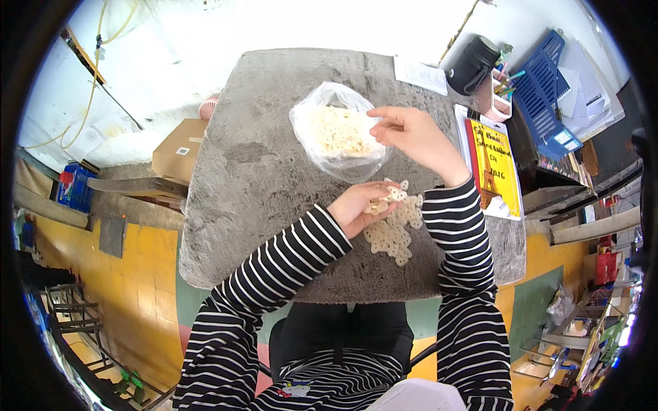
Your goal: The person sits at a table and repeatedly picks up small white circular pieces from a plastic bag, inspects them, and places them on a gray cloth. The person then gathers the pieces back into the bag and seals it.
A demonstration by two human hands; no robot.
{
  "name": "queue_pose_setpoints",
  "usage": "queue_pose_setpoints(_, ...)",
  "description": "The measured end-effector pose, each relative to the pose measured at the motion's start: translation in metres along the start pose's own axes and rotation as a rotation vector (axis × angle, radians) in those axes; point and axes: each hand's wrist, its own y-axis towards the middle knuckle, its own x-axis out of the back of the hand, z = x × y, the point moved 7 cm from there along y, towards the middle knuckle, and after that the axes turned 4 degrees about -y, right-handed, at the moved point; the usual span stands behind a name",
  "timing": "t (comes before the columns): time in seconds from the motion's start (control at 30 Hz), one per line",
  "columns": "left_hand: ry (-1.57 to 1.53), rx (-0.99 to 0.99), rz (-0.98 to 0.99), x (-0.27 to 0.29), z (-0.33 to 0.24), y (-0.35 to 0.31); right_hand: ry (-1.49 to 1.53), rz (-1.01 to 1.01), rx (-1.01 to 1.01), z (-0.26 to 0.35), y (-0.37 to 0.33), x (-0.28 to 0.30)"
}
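Small cream-coloured flat pieces with dark holes [388, 240] lie in a loose heap on the grey fuzzy cloth. My left hand [355, 208] is closed around several of these pieces at the heap's upper left side. Farther away is a clear plastic bag [322, 164], its mouth spread wide. Many small pale pieces [336, 130] fill its middle. At the bag's right rim is my right hand [415, 137], thumb and fingers bent a little and apart, with nothing visible between them. Whether the fingertips touch the plastic I cannot tell.
Grey cloth covers the table [240, 205]. Along its right side lie a yellow-covered booklet [504, 161], a pink pen holder [492, 99], a black cylindrical device [473, 63] and a blue file rack [545, 96]. White paper [419, 74] rests at the far edge. A cardboard box [177, 151] stands left.
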Motion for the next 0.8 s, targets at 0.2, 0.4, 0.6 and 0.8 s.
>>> queue_pose_setpoints(0.2, -0.022, -0.036, -0.041, 0.002, -0.007, -0.002, -0.103, 0.196, -0.027, 0.0, -0.015, 0.003)
queue_pose_setpoints(0.4, -0.017, -0.003, -0.063, 0.0, -0.007, -0.004, -0.224, 0.403, 0.097, -0.009, -0.037, -0.013)
queue_pose_setpoints(0.6, -0.146, 0.033, -0.008, -0.005, -0.006, -0.001, -0.245, 0.376, 0.072, -0.012, -0.038, -0.011)
queue_pose_setpoints(0.8, -0.071, -0.033, 0.002, -0.007, -0.015, -0.003, -0.192, 0.344, 0.019, -0.008, -0.036, 0.008)
